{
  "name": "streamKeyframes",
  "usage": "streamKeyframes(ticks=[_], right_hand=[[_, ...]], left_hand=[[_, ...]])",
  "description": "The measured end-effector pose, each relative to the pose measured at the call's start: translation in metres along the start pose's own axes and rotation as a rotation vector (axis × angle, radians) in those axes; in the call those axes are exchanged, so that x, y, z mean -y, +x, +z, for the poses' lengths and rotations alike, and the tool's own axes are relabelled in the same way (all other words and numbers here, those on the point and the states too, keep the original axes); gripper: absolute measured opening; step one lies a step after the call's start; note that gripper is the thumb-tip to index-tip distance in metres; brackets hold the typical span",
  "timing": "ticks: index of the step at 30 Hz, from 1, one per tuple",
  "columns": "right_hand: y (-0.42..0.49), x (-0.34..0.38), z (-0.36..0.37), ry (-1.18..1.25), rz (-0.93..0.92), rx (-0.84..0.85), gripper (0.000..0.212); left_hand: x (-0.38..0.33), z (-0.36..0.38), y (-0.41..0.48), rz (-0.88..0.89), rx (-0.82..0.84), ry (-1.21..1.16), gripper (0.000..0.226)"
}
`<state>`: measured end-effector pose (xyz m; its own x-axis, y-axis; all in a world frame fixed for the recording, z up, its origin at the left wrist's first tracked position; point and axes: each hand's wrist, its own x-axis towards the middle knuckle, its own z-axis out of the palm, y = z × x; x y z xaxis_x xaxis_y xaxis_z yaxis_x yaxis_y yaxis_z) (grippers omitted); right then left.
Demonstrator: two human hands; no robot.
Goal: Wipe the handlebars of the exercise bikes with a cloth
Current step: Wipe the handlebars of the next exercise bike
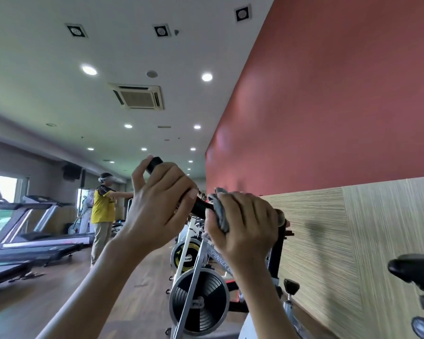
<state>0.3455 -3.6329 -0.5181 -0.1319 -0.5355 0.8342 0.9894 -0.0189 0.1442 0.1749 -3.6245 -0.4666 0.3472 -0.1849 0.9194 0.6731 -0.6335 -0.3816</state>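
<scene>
fingers of the left hand (162,204) curl around the black handlebar (201,207) near its raised end, thumb lifted off beside the tip. the right hand (245,223) clamps a grey cloth (219,211) around the same bar, lower and to the right, fingers closed over the fabric. below them stands the exercise bike's flywheel (199,303). a person in a yellow shirt (102,206) stands near treadmills (32,238) on the left.

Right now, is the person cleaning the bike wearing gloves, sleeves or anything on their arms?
No gloves: both the left hand and the right hand are bare. No sleeves, watch, rings or bracelets show on either forearm as far as the picture reaches.
</scene>
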Motion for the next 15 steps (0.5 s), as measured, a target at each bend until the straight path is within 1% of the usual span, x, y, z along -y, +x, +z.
streamKeyframes(ticks=[2, 5, 6, 7, 9, 12, 14, 15], right_hand=[[-0.007, -0.017, -0.004, -0.015, 0.064, -0.039, 0.045], [-0.009, -0.018, -0.004, 0.000, 0.307, -0.096, 0.050], [-0.005, -0.010, -0.001, 0.009, 0.341, -0.115, 0.051], [0.000, 0.001, 0.003, 0.011, 0.334, -0.132, 0.051], [0.009, 0.021, 0.010, 0.033, 0.264, -0.138, 0.049], [0.010, 0.021, 0.012, 0.078, 0.160, -0.143, 0.052], [0.005, 0.001, 0.010, 0.073, 0.163, -0.186, 0.057], [0.004, -0.007, 0.007, 0.075, 0.209, -0.214, 0.059]], left_hand=[[0.003, -0.004, 0.000, 0.024, 0.051, -0.015, 0.032], [0.002, -0.003, 0.000, 0.025, 0.069, -0.071, 0.029], [0.003, -0.003, -0.001, 0.028, 0.076, -0.077, 0.028], [0.004, -0.004, -0.001, 0.035, 0.088, -0.076, 0.028], [0.008, -0.008, -0.001, 0.059, 0.121, -0.068, 0.030], [0.010, -0.012, -0.003, 0.072, 0.133, -0.059, 0.033], [0.006, -0.009, -0.004, 0.050, 0.123, -0.060, 0.032], [0.002, -0.006, -0.005, 0.031, 0.116, -0.070, 0.032]])
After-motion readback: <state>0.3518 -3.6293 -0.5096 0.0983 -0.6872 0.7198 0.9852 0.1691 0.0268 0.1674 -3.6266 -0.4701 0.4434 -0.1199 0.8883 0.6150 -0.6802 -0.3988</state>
